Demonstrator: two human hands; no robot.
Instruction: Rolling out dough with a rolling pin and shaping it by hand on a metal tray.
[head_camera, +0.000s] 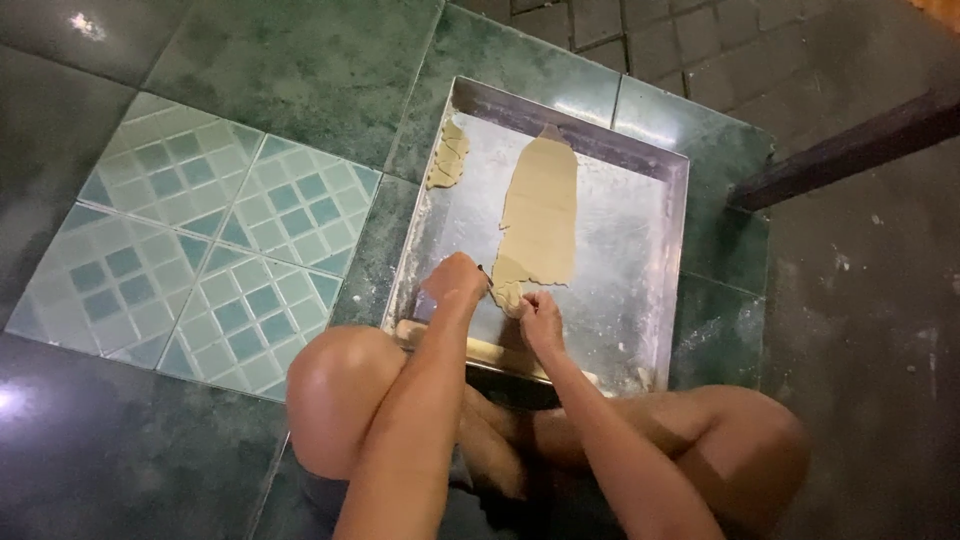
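Two hands work over a big metal tray (665, 250) that sits on a green tiled floor (290, 80). On the far left, the floor has a patch of pale tiles with little squares (200, 240). In the tray's far left corner lies a small scrap of dough (447, 155), close to the tray wall. Next comes the left hand (455, 280). It is closed around a small dark tool (485, 275), and only the tip of the tool shows, so I cannot tell what kind it is. The tip sits at the near left edge of the long flat dough sheet (542, 205). This sheet lies in the middle of the tray and runs from the far wall down toward the person. Its near end is ragged. The right hand (540, 318) is just beside the left one. Its fingers are bent and pinch the ragged near end of the dough. A wooden rolling pin (490, 350) lies across the near rim of the tray, under both wrists. The tray floor looks dusted with flour. The person's bare knees show at the bottom. At the far right, a dark wooden bar (850, 150) crosses the floor.
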